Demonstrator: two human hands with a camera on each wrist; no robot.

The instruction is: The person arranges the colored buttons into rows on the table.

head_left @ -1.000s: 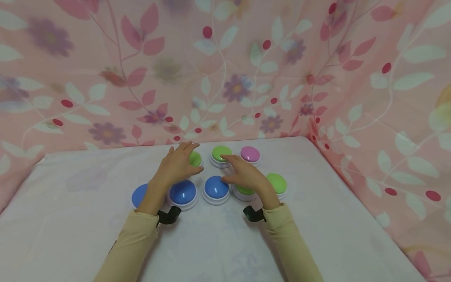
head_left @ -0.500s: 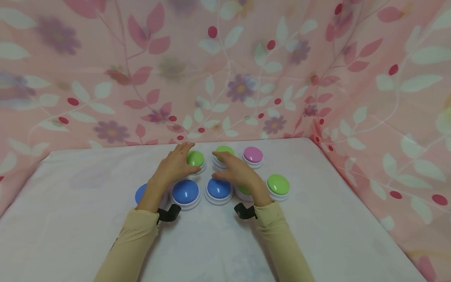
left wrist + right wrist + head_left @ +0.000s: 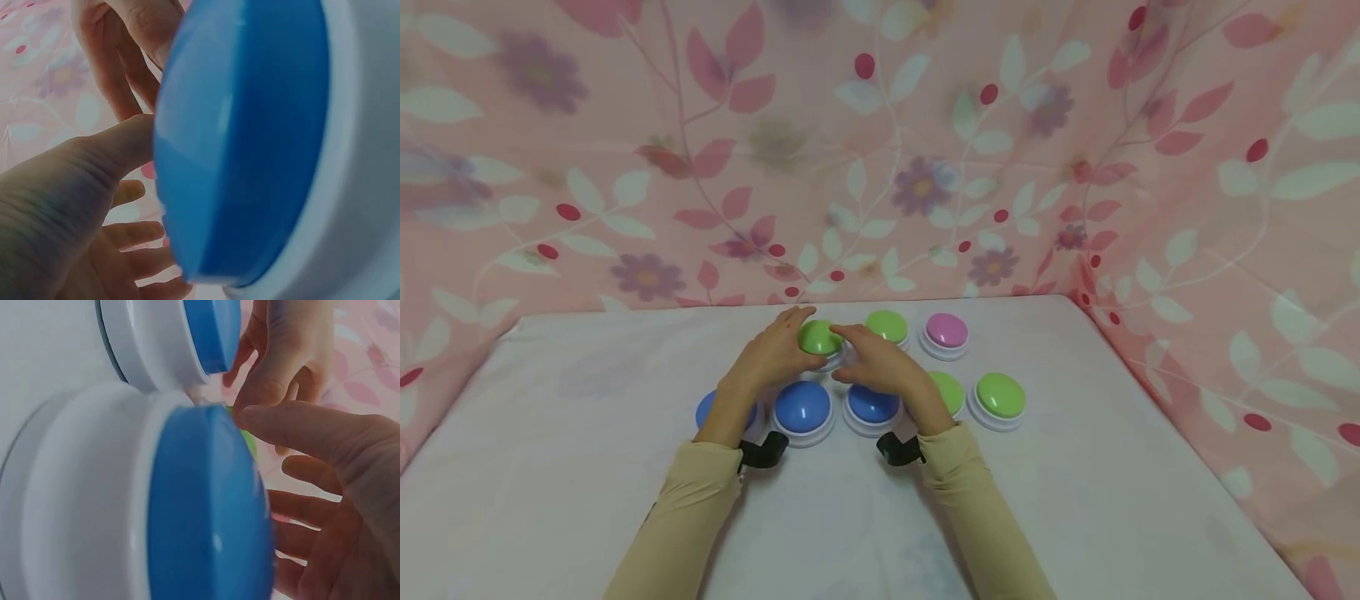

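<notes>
Several domed push buttons on white round bases stand in two rows on the table. My left hand is beside the back-left green button, fingers at its left and thumb in front. My right hand reaches in from the other side, its index fingertip at that button's right edge and its thumb lower. Neither hand visibly grips it. Under my right hand lies a blue button, partly covered; another blue button is in front of my left thumb. Large blue domes partly hide the hands in the wrist views.
Behind my right hand is a second green button, with a pink button beside it. Two more green buttons stand at right. My left wrist partly covers a blue button. Floral cloth walls border the white table.
My right hand has moved left, from near the second green button to the back-left green button. My left hand stays about where it was. The view has shifted slightly.
</notes>
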